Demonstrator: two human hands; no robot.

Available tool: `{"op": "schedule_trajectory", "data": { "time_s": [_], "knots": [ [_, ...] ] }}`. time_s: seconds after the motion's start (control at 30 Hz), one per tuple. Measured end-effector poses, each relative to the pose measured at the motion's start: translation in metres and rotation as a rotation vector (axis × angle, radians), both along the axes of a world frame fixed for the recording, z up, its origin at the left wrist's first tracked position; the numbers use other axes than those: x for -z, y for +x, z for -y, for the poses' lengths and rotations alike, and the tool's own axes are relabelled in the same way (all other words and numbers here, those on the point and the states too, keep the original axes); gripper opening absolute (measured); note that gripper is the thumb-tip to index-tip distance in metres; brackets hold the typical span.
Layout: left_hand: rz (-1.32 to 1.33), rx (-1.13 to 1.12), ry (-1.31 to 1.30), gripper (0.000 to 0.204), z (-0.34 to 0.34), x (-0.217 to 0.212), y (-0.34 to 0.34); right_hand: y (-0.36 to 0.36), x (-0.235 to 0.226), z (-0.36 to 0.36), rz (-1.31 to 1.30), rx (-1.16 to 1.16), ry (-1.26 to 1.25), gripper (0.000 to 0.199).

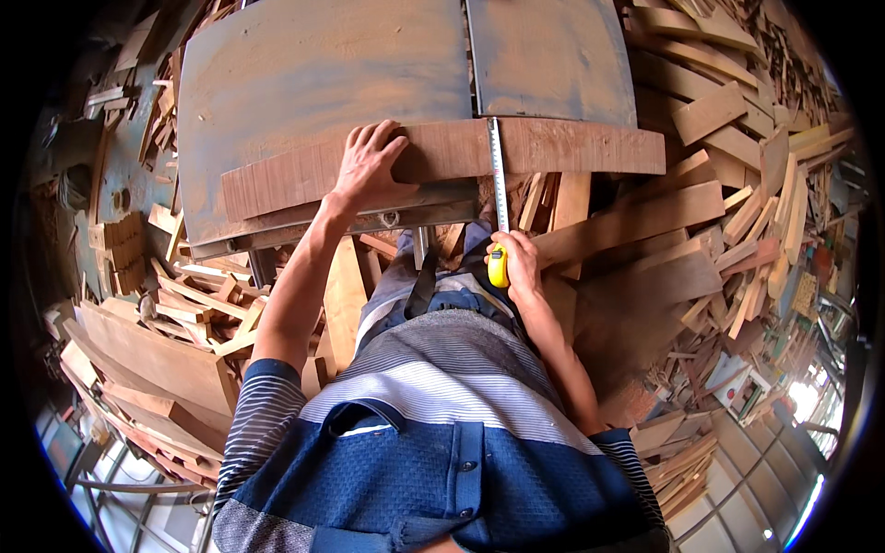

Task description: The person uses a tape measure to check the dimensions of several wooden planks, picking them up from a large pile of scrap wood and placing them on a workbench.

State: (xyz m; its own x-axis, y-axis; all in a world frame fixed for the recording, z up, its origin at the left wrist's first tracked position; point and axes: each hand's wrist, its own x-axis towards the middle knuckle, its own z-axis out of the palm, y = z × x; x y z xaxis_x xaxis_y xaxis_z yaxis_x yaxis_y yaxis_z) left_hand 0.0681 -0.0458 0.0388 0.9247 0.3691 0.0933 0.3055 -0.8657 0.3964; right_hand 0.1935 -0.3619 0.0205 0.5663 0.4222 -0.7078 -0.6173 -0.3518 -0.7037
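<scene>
A long reddish-brown wooden board (562,146) lies along the near edge of a flat metal machine table (323,74), its right end reaching past the table. On its left half rests my left hand (371,164), fingers spread over the wood. My right hand (522,263) is closed round a yellow tape measure (498,266), close to my body. From the case, the pale blade (499,180) runs away from me across the board's width, its end at the far edge. Part of the case is hidden by my fingers.
A narrow gap (471,55) splits the metal table. Loose wood offcuts (710,115) are heaped on the right, with a wide plank (636,221) near my right arm. More planks (157,355) and thin strips are piled on the left.
</scene>
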Motion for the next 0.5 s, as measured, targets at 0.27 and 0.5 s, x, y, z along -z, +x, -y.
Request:
{"op": "schedule_trajectory", "data": {
  "time_s": [0.27,0.5],
  "knots": [
    [-0.115,-0.008,-0.007,0.085,0.004,0.005,0.002,-0.001,0.003,0.003,0.051,-0.012,-0.023,0.024],
    [-0.115,-0.013,0.006,0.087,0.005,0.006,0.0,0.0,0.012,0.005,0.148,-0.066,-0.047,0.024]
  ]
}}
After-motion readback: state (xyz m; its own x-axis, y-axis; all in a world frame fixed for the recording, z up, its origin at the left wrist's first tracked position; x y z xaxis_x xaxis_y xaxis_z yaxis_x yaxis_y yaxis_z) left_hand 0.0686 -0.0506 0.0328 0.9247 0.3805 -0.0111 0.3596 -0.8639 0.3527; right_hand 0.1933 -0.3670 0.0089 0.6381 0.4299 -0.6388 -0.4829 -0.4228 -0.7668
